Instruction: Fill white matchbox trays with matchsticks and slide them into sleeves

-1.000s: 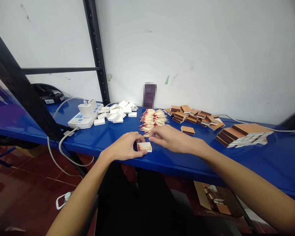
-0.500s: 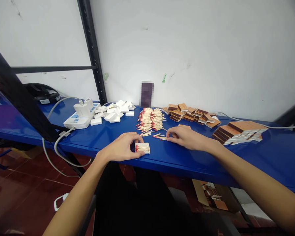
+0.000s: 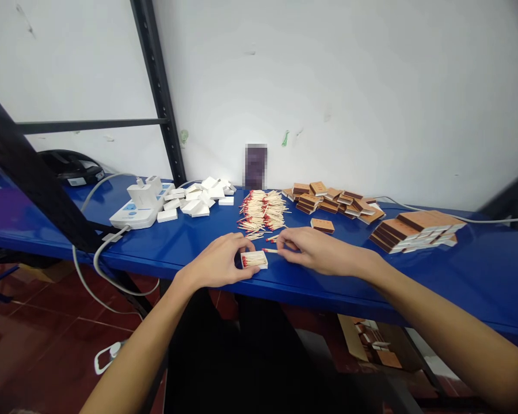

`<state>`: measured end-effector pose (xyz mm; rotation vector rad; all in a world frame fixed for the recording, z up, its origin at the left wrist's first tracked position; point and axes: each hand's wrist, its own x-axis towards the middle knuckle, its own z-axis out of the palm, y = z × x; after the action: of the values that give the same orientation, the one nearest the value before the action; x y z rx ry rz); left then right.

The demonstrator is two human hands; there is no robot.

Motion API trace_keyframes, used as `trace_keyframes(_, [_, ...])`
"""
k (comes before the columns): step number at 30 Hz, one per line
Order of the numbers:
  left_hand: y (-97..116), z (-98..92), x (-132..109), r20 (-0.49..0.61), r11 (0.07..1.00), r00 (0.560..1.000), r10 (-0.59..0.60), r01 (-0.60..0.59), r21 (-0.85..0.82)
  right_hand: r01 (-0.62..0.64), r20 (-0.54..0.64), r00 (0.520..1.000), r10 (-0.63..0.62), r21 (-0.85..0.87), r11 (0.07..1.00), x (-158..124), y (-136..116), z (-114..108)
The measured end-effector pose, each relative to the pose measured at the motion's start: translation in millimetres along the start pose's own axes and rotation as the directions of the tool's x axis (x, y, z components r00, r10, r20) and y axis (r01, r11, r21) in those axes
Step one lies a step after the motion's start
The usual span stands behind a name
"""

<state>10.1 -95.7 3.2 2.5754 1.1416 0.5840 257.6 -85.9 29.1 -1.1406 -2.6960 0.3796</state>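
Near the front edge of the blue shelf, my left hand grips a small white matchbox tray between thumb and fingers. Several red-headed matches lie side by side in the tray, heads to the left. My right hand is closed in a pinch on a single match, whose red head points left toward the tray, a short way from its right end. Just beyond both hands is a large heap of loose matches. A few stray matches lie partly hidden behind my right fingers.
White empty-looking trays are heaped at left, beside a power strip with chargers. Brown matchbox sleeves lie at back right, one sleeve apart. Stacked matchboxes stand further right. Below is a cardboard box.
My right hand has moved left and nearer, bringing a match toward the tray and uncovering the lone brown sleeve. My left hand keeps its hold on the tray.
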Motion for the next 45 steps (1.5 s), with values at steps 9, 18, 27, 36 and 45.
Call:
trace_keyframes(9, [3, 0.6, 0, 0.014, 1.0, 1.0, 0.016, -0.016, 0.02, 0.023, -0.027, 0.999, -0.024, -0.023, 0.999, 19, -11, 1])
trace_keyframes(18, [-1, -5.4, -3, -0.005, 1.0, 1.0, -0.004, 0.004, 0.0, -0.209, -0.052, 0.978, 0.203, -0.15, 0.966, 6, 43, -2])
trace_keyframes(27, [-3, -3.6, -2, -0.002, 1.0, 1.0, 0.008, -0.008, -0.005, -0.119, -0.006, 0.993, 0.119, -0.049, 0.992, 10, 40, 4])
trace_keyframes(36, [-4, 3.3, -1, 0.0, 1.0, 1.0, 0.017, -0.017, 0.022, 0.054, -0.015, 0.998, -0.054, 0.029, 0.998, 11, -2, 0])
trace_keyframes(45, [9, -3.2, -9, -0.108, 0.999, 0.994, -0.018, 0.013, -0.044, -0.042, -0.107, 0.993, 0.041, -0.012, 0.999, 22, 13, 0])
